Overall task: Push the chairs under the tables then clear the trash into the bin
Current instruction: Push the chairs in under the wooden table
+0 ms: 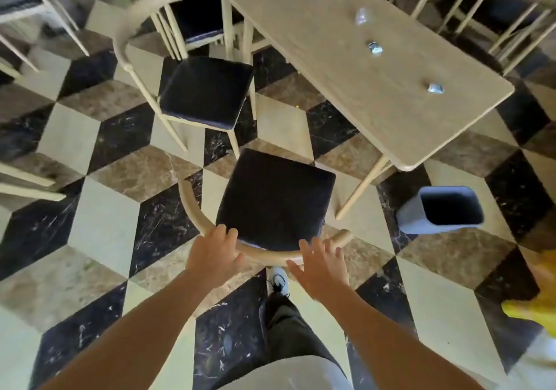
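My left hand (215, 254) is seemingly grasping the chair (276, 197) at 12 o'clock; my right hand (320, 266) is hovering released.

L hand (214, 258) gripping; R hand (322, 267) fingers spread.

Blurry trash scraps (375, 48); yellow thing (538, 308) half off-frame.

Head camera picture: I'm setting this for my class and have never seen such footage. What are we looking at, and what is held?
No machine here: a person wears one camera on the head, looking down at their arms. The left hand grips the curved back of the near chair; the right hand is open at the same rail. The table carries three crumpled scraps; a grey bin stands near its corner.
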The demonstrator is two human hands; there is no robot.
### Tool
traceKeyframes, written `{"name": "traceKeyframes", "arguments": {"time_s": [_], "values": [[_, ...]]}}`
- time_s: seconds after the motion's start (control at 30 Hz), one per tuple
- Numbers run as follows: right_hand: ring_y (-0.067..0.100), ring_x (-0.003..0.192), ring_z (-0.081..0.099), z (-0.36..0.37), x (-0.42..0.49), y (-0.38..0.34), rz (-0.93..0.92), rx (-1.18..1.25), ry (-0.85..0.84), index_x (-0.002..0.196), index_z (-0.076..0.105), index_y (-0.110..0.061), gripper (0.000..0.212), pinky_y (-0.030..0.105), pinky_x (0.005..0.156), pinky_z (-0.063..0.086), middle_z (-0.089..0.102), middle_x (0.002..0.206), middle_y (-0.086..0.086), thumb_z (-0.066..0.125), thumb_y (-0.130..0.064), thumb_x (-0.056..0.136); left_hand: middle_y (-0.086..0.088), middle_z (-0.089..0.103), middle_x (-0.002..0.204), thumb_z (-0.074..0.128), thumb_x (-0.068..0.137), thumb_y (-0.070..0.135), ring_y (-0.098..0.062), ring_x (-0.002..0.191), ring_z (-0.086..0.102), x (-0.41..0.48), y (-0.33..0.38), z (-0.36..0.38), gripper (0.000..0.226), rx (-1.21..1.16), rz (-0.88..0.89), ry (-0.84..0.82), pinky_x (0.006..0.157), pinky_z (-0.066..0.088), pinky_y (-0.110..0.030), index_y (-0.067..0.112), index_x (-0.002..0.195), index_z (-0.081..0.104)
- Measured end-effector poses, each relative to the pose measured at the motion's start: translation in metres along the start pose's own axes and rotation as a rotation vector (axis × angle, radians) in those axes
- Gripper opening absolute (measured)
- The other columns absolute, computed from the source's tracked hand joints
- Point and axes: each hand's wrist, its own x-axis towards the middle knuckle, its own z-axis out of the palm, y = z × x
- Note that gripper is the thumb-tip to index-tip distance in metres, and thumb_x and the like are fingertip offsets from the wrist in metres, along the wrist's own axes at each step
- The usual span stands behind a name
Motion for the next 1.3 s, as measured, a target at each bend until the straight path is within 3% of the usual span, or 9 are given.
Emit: {"name": "traceKeyframes", "arguments": {"time_s": [0.17,0.27,0.37,0.43,0.5,0.57,0.83,1.03,1.3], "values": [[0.034,0.129,0.043,0.012,0.037,-0.002,-0.105,-0.015,-0.069,0.141,0.041,-0.027,0.067,0.054,0.101,0.037,0.048,0.14,0.006,0.026,-0.073,0.094,-0.002,0.057,0.134,0.037,0.092,0.071,-0.025,0.124,0.053,0.044,-0.038,0.006,0.065,0.109,0.141,-0.167,0.104,0.043,-0.04,0.021,0.131,0.051],[0.031,0.129,0.045,0.012,0.049,-0.004,-0.114,-0.062,-0.108,0.141,0.043,-0.03,0.071,0.054,0.101,0.036,0.049,0.142,0.004,0.026,-0.077,0.091,-0.001,0.057,0.138,0.03,0.093,0.074,-0.029,0.132,0.048,0.053,-0.06,0.017,0.069,0.169,0.232,-0.204,0.112,0.037,-0.045,0.023,0.132,0.053],[0.029,0.129,0.046,0.02,0.051,-0.005,-0.096,-0.052,-0.126,0.137,0.046,-0.033,0.069,0.056,0.103,0.032,0.05,0.143,0.001,0.025,-0.078,0.09,-0.003,0.065,0.123,0.027,0.093,0.071,-0.031,0.119,0.055,0.06,-0.08,0.029,0.066,0.174,0.327,-0.17,0.102,0.044,-0.049,0.022,0.123,0.059],[0.028,0.126,0.046,0.026,0.056,-0.005,-0.087,-0.028,-0.149,0.133,0.048,-0.031,0.076,0.058,0.104,0.03,0.053,0.138,-0.001,0.013,-0.081,0.087,-0.005,0.07,0.107,0.029,0.09,0.07,-0.031,0.103,0.061,0.066,-0.091,0.04,0.065,0.155,0.407,-0.096,0.092,0.048,-0.051,0.02,0.111,0.065],[0.028,0.123,0.046,0.035,0.057,-0.006,-0.096,-0.037,-0.164,0.133,0.047,-0.03,0.095,0.058,0.107,0.023,0.053,0.135,-0.001,-0.011,-0.083,0.08,-0.004,0.07,0.099,0.033,0.089,0.07,-0.031,0.098,0.062,0.073,-0.102,0.049,0.063,0.148,0.493,-0.073,0.094,0.046,-0.052,0.019,0.105,0.066],[0.027,0.125,0.045,0.047,0.054,-0.007,-0.077,-0.033,-0.128,0.135,0.046,-0.029,0.102,0.059,0.11,0.014,0.053,0.135,-0.003,-0.019,-0.083,0.078,-0.005,0.068,0.094,0.035,0.09,0.07,-0.031,0.095,0.06,0.078,-0.112,0.057,0.062,0.146,0.573,-0.031,0.098,0.041,-0.053,0.017,0.099,0.064],[0.025,0.126,0.045,0.054,0.058,-0.024,0.062,0.032,-0.078,0.128,0.054,-0.034,0.103,0.062,0.115,0.002,0.059,0.125,-0.006,-0.006,-0.094,0.069,-0.005,0.063,0.087,0.043,0.09,0.066,-0.031,0.086,0.057,0.091,-0.134,0.081,0.057,0.098,0.736,0.153,0.095,0.04,-0.049,0.014,0.103,0.062],[0.021,0.125,0.048,0.054,0.056,-0.025,0.074,-0.008,-0.047,0.129,0.055,-0.035,0.102,0.057,0.116,0.009,0.061,0.127,-0.01,-0.01,-0.091,0.073,-0.001,0.063,0.076,0.036,0.089,0.074,-0.028,0.074,0.056,0.108,-0.136,0.085,0.064,0.07,0.777,0.16,0.076,0.042,-0.043,0.017,0.09,0.064],[0.027,0.113,0.057,0.059,0.055,-0.024,0.054,0.016,0.056,0.114,0.061,-0.024,0.078,0.061,0.112,0.021,0.067,0.117,-0.003,0.021,-0.083,0.083,0.002,0.056,0.067,0.04,0.088,0.076,-0.024,0.058,0.054,0.136,-0.141,0.084,0.063,0.031,1.011,0.189,0.051,0.043,-0.034,0.018,0.082,0.065]]}}
